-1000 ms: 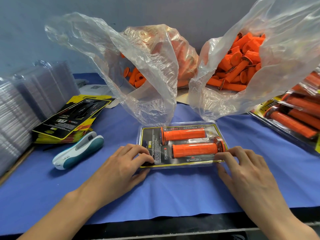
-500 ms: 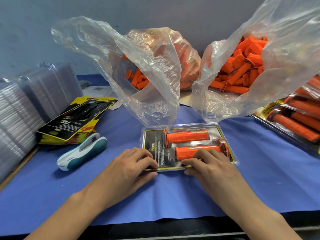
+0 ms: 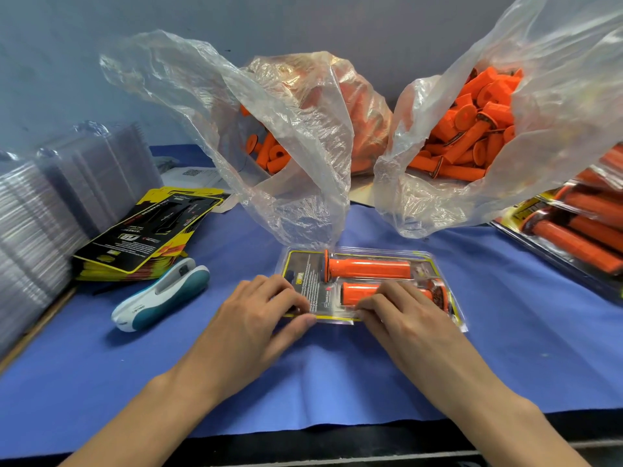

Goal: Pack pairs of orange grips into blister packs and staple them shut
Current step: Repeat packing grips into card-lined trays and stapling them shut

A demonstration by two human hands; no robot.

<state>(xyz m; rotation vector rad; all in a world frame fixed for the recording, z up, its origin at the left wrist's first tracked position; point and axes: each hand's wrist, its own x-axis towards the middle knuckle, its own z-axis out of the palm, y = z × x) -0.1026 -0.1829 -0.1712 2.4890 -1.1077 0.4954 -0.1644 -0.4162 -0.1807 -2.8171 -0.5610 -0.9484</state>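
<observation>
Head cam view, and this pack looks nearly done. The blister pack (image 3: 305,264) lies flat on the blue cloth (image 3: 337,382) right in front of the person, with 2 orange grips (image 3: 369,268) already seated inside with the card. Their left hand (image 3: 256,318) pinches the near left edge, thumb at the rim. Their right hand (image 3: 401,318) has bent fingertips down on the near edge over the lower grip, and I can't tell if it actually pinches.

My guess is they're pressing it closed. It isn't stapled yet, and the stapler (image 3: 161,298) lies untouched to the left.

Finished packs (image 3: 580,230) pile up on the right, and 2 bags of loose grips (image 3: 472,129) sit behind. Empty shells (image 3: 50,203) and cards (image 3: 151,230) are on the left, so plenty more to go. Plain grey-blue wall (image 3: 303,21) at the back.
</observation>
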